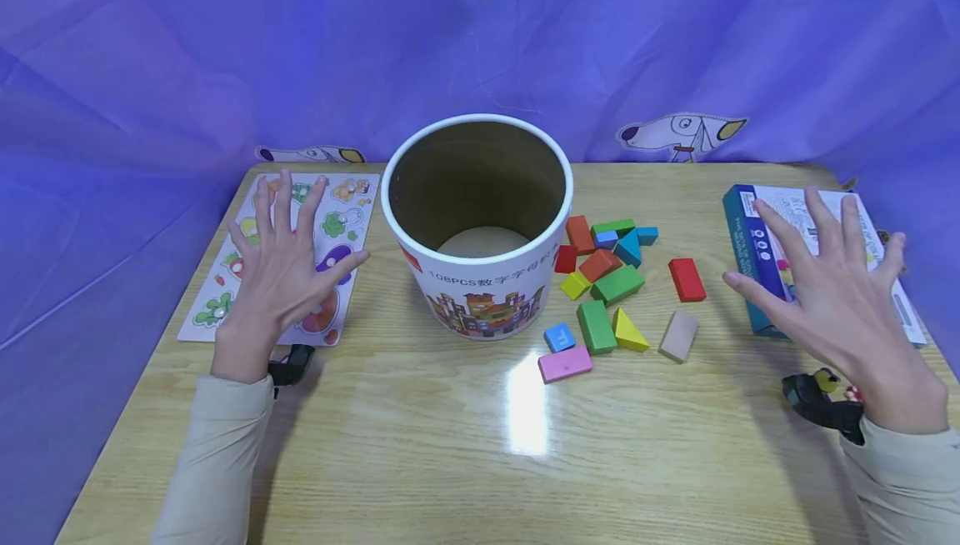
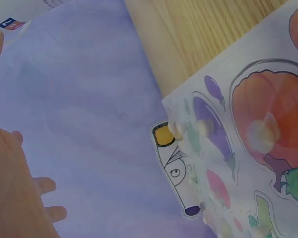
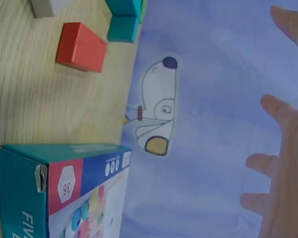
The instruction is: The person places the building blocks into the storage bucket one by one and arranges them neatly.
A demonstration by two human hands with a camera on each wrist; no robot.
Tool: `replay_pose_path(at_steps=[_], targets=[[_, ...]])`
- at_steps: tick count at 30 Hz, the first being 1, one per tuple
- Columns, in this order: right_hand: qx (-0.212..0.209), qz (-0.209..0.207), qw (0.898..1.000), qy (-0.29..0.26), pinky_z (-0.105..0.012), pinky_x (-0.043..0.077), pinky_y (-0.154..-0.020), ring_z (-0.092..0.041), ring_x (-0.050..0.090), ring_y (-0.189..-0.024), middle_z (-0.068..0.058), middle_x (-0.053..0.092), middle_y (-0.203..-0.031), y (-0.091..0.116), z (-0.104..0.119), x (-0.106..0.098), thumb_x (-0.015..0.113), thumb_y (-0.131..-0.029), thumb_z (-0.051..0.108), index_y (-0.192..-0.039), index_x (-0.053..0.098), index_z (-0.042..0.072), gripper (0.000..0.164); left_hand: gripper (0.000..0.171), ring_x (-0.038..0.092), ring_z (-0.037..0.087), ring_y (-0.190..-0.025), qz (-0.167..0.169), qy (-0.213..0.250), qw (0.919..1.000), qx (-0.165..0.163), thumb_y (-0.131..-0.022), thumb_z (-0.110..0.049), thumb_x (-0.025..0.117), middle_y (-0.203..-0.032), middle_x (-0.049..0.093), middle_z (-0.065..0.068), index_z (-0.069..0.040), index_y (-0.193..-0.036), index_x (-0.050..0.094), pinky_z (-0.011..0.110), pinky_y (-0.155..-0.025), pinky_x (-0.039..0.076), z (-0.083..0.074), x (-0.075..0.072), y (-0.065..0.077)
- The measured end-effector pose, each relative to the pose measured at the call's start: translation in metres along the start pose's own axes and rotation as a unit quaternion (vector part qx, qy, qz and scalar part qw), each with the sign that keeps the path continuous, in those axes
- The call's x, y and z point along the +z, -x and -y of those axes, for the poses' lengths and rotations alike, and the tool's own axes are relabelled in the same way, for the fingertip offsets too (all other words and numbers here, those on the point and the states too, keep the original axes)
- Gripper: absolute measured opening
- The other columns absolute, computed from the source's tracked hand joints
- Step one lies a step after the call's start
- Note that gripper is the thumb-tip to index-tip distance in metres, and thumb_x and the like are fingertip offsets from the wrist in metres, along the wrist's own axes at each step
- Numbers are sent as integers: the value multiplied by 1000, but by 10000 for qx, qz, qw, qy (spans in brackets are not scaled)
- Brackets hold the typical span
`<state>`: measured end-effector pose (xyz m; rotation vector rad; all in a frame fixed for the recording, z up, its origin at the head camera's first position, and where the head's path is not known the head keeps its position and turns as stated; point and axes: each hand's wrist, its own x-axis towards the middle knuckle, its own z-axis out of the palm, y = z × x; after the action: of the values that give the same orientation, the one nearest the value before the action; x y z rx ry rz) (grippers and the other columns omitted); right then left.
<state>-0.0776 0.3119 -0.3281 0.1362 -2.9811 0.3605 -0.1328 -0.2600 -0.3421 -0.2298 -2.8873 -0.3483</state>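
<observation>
Currently, two flat things lie nearest the person's hands on a wood-grain bench (image 1: 450, 445), whose far edge counts as twelve o'clock. At ten o'clock is a white puzzle board (image 1: 362, 237) covered with pictured vegetables; at two o'clock lies a teal-and-white box (image 1: 791, 207), marked "36" in the right wrist view.

The left hand (image 1: 281, 278) is over the puzzle board, wide, fingers spread toward twelve, thumb toward two. The right hand (image 1: 836, 303) is over the near side of the box, equally wide, thumb toward ten. Neither holds anything, and both seem to be raised clear of what lies beneath.

The step in hand looks like a pause with spread hands, no grasp begun. A pick-up from this pose would call for lowering a hand and drawing thumb and fingers together around one thing.

Between the hands, toward twelve, stands a large white tub (image 1: 495, 287), upright and lidless. Around its four o'clock side lie loose coloured blocks (image 1: 617, 285); a red block (image 1: 687, 279) and a plain wooden block (image 1: 678, 337) sit apart, nearer the right hand. Behind everything hangs a blue-violet curtain (image 1: 480, 37), with two dog drawings (image 1: 682, 135) along the bench's far edge.
</observation>
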Motion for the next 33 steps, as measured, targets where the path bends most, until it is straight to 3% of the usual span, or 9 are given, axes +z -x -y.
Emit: replay_pose_path(at_steps=[4, 8, 10, 13, 17, 20, 24, 27, 33], targets=[[-143, 35, 9998, -93, -77, -20, -100, -43, -17, -148, -17, -4, -164, 0, 6, 1, 55, -89, 60, -157, 17, 28, 84, 93, -15, 33, -151, -72, 243, 9996, 81, -86, -72, 49, -165, -9, 8, -33, -157, 4, 82, -101, -7, -3, -4, 3], [-815, 93, 9944, -660, -76, -12, -106, -42, -5, -151, -16, 8, -164, -1, 22, 8, 65, -88, 49, -156, 23, 27, 82, 80, 1, 30, -152, -347, 1444, 9881, 403, -94, -59, 48, -165, 3, 3, -31, -157, 6, 72, -112, 1, -17, -13, 8], [-1330, 145, 9851, -1079, -76, 3, -109, -42, 8, -150, -15, 19, -162, -2, 33, 15, 73, -85, 37, -154, 30, 25, 83, 74, 11, 26, -151, -419, 2314, 9701, 599, -97, -49, 50, -164, 11, -1, -31, -157, 9, 66, -115, 10, -31, -19, 11], [-1982, 275, 9676, -1542, -64, 29, -107, -36, 29, -143, -10, 34, -155, -3, 51, 28, 83, -77, 24, -150, 39, 23, 85, 71, 24, 20, -147, -301, 3534, 9320, 743, -98, -33, 56, -160, 21, -6, -30, -156, 14, 59, -115, 25, -57, -24, 14], [-2343, 616, 9533, -1805, -42, 49, -94, -21, 44, -130, 0, 47, -144, -2, 73, 47, 88, -72, 21, -143, 48, 22, 82, 75, 32, 22, -144, -16, 4526, 8883, 777, -95, -27, 62, -157, 26, -4, -28, -155, 16, 59, -108, 35, -86, -23, 18], [-2431, 981, 9459, -1913, -40, 52, -91, -15, 46, -126, 4, 51, -137, -2, 84, 56, 88, -72, 23, -138, 53, 21, 75, 84, 31, 25, -143, 103, 4815, 8729, 783, -91, -39, 66, -158, 24, -2, -31, -155, 11, 59, -106, 36, -102, -16, 17], [-2528, 1321, 9390, -1920, -44, 51, -95, -14, 47, -125, 6, 53, -134, -2, 92, 64, 88, -72, 25, -134, 56, 19, 69, 98, 26, 25, -143, 49, 4932, 8667, 743, -83, -52, 71, -158, 21, -2, -33, -155, 6, 61, -104, 35, -114, -6, 13], [-2545, 1403, 9376, -1908, -43, 51, -95, -14, 48, -123, 5, 53, -134, -1, 95, 69, 87, -73, 24, -133, 58, 18, 68, 102, 25, 25, -144, 18, 5022, 8620, 691, -81, -51, 74, -158, 21, 0, -33, -154, 5, 63, -104, 34, -119, -2, 10], [-2381, 1590, 9392, -1896, -44, 51, -97, -17, 50, -124, 4, 54, -134, -6, 93, 76, 85, -76, 21, -133, 58, 19, 63, 102, 24, 28, -144, 4, 5414, 8388, 583, -79, -59, 72, -157, 21, 3, -32, -152, 6, 69, -100, 33, -122, 1, 3]])
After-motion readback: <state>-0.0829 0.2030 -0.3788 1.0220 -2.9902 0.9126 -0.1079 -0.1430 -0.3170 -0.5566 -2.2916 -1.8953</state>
